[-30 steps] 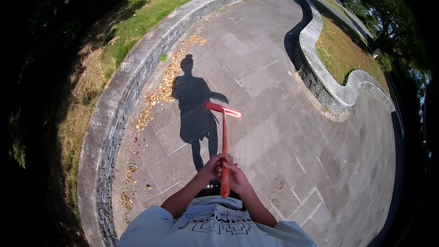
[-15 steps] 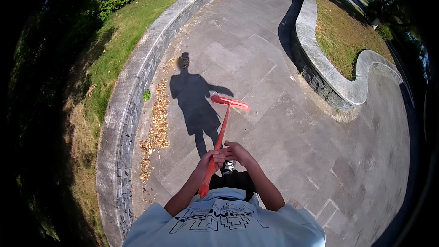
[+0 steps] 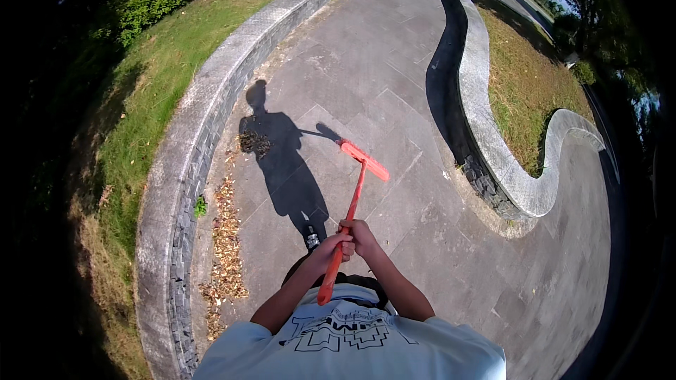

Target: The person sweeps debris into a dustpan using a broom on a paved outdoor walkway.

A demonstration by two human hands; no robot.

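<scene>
A red broom [image 3: 357, 186] slants away from my body, its wide head [image 3: 365, 160] out ahead over the grey paving. My left hand [image 3: 331, 250] is wrapped round the lower part of the handle, with the handle's end sticking out toward my shirt. Just ahead of it, my right hand [image 3: 362, 236] grips the same handle from the right. Whether the bristles touch the paving I cannot tell; the head's shadow falls beside its left end. Dry leaves [image 3: 226, 246] lie in a long strip to the left, and a small clump of leaves [image 3: 255, 143] sits inside my shadow.
A curved stone wall [image 3: 163, 190] runs along the left, with grass [image 3: 134, 148] beyond it. At the right, another low wall [image 3: 493, 134] winds round a planted bank [image 3: 517, 91]. Paving [image 3: 436, 288] stretches between them. A small green plant [image 3: 200, 206] grows at the left wall's foot.
My right hand, loosely open by the handle before, has closed round it. The broom head has swung slightly right and turned. The walls and leaf strip have shifted in view as I moved.
</scene>
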